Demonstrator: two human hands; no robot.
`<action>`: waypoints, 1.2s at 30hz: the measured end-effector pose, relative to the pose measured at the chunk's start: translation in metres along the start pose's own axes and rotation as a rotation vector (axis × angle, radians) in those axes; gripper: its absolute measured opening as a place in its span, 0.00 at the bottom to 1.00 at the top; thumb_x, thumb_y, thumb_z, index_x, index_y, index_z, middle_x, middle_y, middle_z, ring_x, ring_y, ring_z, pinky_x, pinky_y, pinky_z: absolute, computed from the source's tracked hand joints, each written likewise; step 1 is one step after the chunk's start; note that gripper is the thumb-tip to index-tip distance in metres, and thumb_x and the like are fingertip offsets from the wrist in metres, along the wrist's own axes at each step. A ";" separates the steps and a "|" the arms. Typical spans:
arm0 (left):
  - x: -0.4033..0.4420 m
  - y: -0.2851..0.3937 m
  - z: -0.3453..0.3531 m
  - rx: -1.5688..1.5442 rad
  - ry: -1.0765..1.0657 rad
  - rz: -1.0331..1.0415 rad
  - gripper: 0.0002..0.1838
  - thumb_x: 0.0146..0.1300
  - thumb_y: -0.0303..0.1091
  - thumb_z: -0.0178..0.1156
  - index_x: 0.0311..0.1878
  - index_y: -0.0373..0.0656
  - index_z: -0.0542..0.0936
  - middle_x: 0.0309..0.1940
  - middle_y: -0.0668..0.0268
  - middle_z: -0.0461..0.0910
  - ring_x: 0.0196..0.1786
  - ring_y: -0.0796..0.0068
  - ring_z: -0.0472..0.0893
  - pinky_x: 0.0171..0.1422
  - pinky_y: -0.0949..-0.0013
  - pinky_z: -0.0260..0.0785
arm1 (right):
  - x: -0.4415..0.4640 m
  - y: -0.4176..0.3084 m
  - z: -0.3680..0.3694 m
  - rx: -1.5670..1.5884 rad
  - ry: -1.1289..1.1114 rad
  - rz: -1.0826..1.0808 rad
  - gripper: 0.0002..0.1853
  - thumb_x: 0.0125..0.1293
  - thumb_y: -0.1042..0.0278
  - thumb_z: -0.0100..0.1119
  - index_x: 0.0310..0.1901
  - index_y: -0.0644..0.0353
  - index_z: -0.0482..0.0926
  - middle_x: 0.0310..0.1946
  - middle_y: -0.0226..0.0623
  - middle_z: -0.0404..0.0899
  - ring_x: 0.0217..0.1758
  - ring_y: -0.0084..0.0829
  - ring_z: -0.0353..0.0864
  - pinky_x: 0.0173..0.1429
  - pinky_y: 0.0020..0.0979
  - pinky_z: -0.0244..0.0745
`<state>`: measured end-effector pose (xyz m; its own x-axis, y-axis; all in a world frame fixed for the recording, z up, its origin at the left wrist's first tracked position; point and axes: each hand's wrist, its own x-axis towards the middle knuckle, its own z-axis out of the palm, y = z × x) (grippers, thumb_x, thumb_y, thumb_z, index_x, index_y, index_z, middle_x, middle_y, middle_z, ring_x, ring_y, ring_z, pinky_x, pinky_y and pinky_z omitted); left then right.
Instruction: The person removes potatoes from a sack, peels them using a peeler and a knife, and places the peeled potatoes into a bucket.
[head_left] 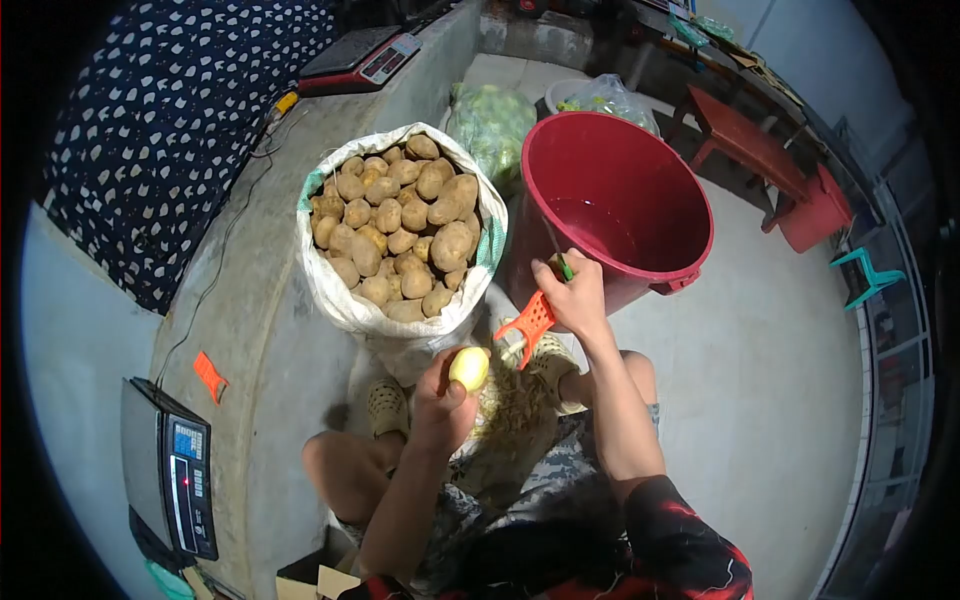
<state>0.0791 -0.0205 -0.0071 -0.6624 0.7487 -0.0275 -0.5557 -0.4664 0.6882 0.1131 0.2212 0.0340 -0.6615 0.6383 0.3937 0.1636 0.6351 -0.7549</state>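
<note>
My left hand (443, 405) is closed around a peeled, pale yellow potato (469, 369), held above my lap. In my right hand (578, 290), the fingers are wrapped round an orange peeler (532, 317) whose head points down and left. A slim green piece (566, 268) also sticks out of that fist, with what looks like a thin blade above it; I cannot make out its kind for sure. Unpeeled brown potatoes (390, 215) fill a white woven sack (325, 290) just ahead of my hands. A large dark red tub (690, 270) stands beyond my right hand, with some liquid at its bottom.
Peelings (490, 425) lie on the floor between my legs. To the left, a concrete ledge (260, 300) carries a second orange peeler (210, 376), a digital scale (180, 470) and another scale (362, 58). A green-filled bag (490, 125) and a red bench (735, 135) stand farther back.
</note>
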 end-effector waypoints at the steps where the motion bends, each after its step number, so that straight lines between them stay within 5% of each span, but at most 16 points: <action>1: 0.002 0.000 -0.001 -0.002 0.002 0.003 0.44 0.51 0.56 0.76 0.63 0.39 0.70 0.54 0.64 0.76 0.57 0.72 0.73 0.65 0.63 0.63 | -0.001 -0.002 0.000 -0.016 -0.007 -0.033 0.18 0.59 0.63 0.67 0.22 0.71 0.76 0.16 0.43 0.67 0.20 0.34 0.64 0.28 0.39 0.58; 3: 0.004 -0.001 -0.005 -0.029 -0.004 0.023 0.37 0.53 0.38 0.75 0.63 0.35 0.70 0.54 0.62 0.75 0.59 0.69 0.73 0.69 0.62 0.61 | -0.001 0.000 0.005 0.002 -0.017 -0.031 0.19 0.59 0.63 0.67 0.21 0.71 0.75 0.16 0.43 0.66 0.19 0.33 0.63 0.28 0.39 0.58; 11: 0.002 0.007 -0.006 0.018 -0.010 0.063 0.32 0.55 0.17 0.66 0.64 0.34 0.69 0.51 0.62 0.77 0.55 0.69 0.77 0.64 0.66 0.68 | -0.005 -0.009 0.011 0.130 -0.073 0.063 0.19 0.60 0.63 0.66 0.21 0.70 0.74 0.16 0.40 0.66 0.19 0.27 0.63 0.27 0.39 0.58; 12: 0.001 0.008 -0.004 0.019 0.004 0.033 0.31 0.55 0.16 0.66 0.63 0.34 0.69 0.51 0.61 0.77 0.54 0.70 0.78 0.64 0.67 0.68 | -0.007 -0.014 0.011 0.133 -0.096 0.066 0.18 0.60 0.62 0.66 0.22 0.70 0.76 0.17 0.45 0.67 0.20 0.36 0.66 0.28 0.42 0.59; 13: 0.002 0.007 -0.004 0.018 0.004 0.031 0.31 0.55 0.16 0.66 0.63 0.34 0.69 0.51 0.61 0.77 0.54 0.70 0.78 0.64 0.67 0.68 | -0.009 -0.019 0.012 0.136 -0.119 0.069 0.18 0.59 0.61 0.65 0.22 0.70 0.77 0.18 0.49 0.68 0.21 0.44 0.68 0.29 0.45 0.59; 17: 0.000 0.008 0.003 0.078 0.050 0.069 0.31 0.56 0.16 0.66 0.64 0.32 0.69 0.52 0.60 0.77 0.55 0.70 0.77 0.65 0.67 0.68 | -0.009 -0.021 0.017 -0.017 -0.084 -0.175 0.18 0.59 0.60 0.64 0.21 0.68 0.77 0.17 0.51 0.67 0.22 0.48 0.69 0.29 0.45 0.60; 18: -0.001 0.009 0.007 0.091 0.071 0.067 0.31 0.56 0.16 0.66 0.64 0.31 0.69 0.53 0.60 0.76 0.55 0.70 0.77 0.65 0.67 0.67 | -0.007 -0.015 0.022 0.032 -0.142 -0.100 0.20 0.60 0.60 0.65 0.21 0.69 0.75 0.17 0.44 0.67 0.21 0.34 0.65 0.28 0.40 0.58; 19: 0.000 0.007 0.004 0.090 0.069 0.069 0.31 0.56 0.16 0.66 0.64 0.31 0.69 0.53 0.60 0.76 0.55 0.70 0.77 0.65 0.67 0.67 | -0.008 -0.011 0.023 0.031 -0.140 -0.103 0.20 0.60 0.60 0.65 0.21 0.69 0.75 0.17 0.44 0.67 0.21 0.34 0.65 0.28 0.40 0.58; 23: 0.002 0.001 -0.006 0.021 0.050 0.036 0.30 0.57 0.17 0.65 0.64 0.30 0.68 0.55 0.58 0.75 0.57 0.70 0.76 0.67 0.66 0.67 | -0.009 -0.008 0.027 0.095 -0.111 -0.012 0.19 0.58 0.61 0.66 0.22 0.70 0.76 0.17 0.47 0.68 0.20 0.38 0.67 0.28 0.42 0.59; 26: -0.003 -0.003 -0.012 0.070 0.002 0.065 0.30 0.58 0.19 0.65 0.64 0.30 0.69 0.55 0.58 0.75 0.58 0.69 0.75 0.68 0.66 0.66 | 0.000 0.006 0.022 -0.061 -0.026 -0.017 0.18 0.58 0.57 0.64 0.23 0.67 0.80 0.21 0.54 0.72 0.27 0.54 0.75 0.32 0.49 0.66; 29: -0.001 0.000 -0.014 0.045 -0.036 0.065 0.30 0.58 0.22 0.66 0.64 0.30 0.69 0.55 0.58 0.75 0.59 0.68 0.75 0.68 0.64 0.65 | 0.005 0.006 0.007 0.042 -0.055 0.154 0.19 0.59 0.56 0.64 0.23 0.67 0.79 0.20 0.53 0.70 0.25 0.52 0.73 0.31 0.48 0.65; 33: 0.001 -0.003 -0.004 -0.035 -0.035 0.045 0.31 0.58 0.28 0.68 0.64 0.30 0.69 0.55 0.57 0.76 0.59 0.66 0.75 0.71 0.59 0.63 | -0.008 -0.021 0.007 0.046 -0.141 -0.045 0.19 0.59 0.57 0.63 0.23 0.69 0.78 0.20 0.53 0.69 0.23 0.52 0.70 0.31 0.48 0.63; 36: -0.002 -0.005 -0.006 -0.093 -0.076 0.048 0.32 0.59 0.33 0.69 0.64 0.30 0.69 0.57 0.57 0.76 0.60 0.64 0.75 0.72 0.58 0.60 | 0.006 -0.006 0.010 -0.129 0.036 -0.080 0.20 0.59 0.58 0.63 0.22 0.68 0.77 0.20 0.54 0.70 0.24 0.51 0.70 0.31 0.48 0.63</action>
<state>0.0803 -0.0226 -0.0145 -0.6512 0.7565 0.0614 -0.5708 -0.5415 0.6172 0.1010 0.2170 0.0357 -0.6499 0.5970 0.4705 0.2055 0.7339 -0.6474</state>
